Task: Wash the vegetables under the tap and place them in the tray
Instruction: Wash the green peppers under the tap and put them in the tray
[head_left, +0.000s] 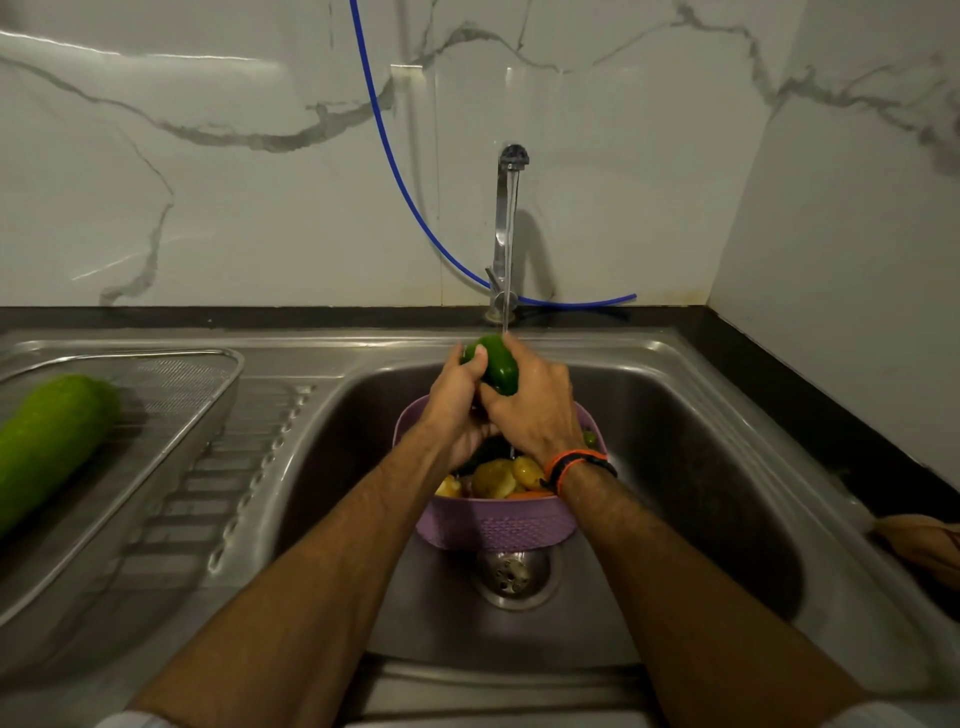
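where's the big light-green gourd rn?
Head view, far left: the gourd lies in the steel mesh tray on the drainboard, left of the sink basin.

My hands (498, 400) cover most of the green pepper (497, 366), so I can't see its stem end. They also hide much of what's in the purple basket (493, 525). The long green gourd (49, 441) and the mesh tray (171, 415) run off the left edge. A brownish thing (922, 545) at the right edge is cut off; I can't tell what it is

Steel sink (675, 364): purple basket (498, 525), mesh tray (156, 415).
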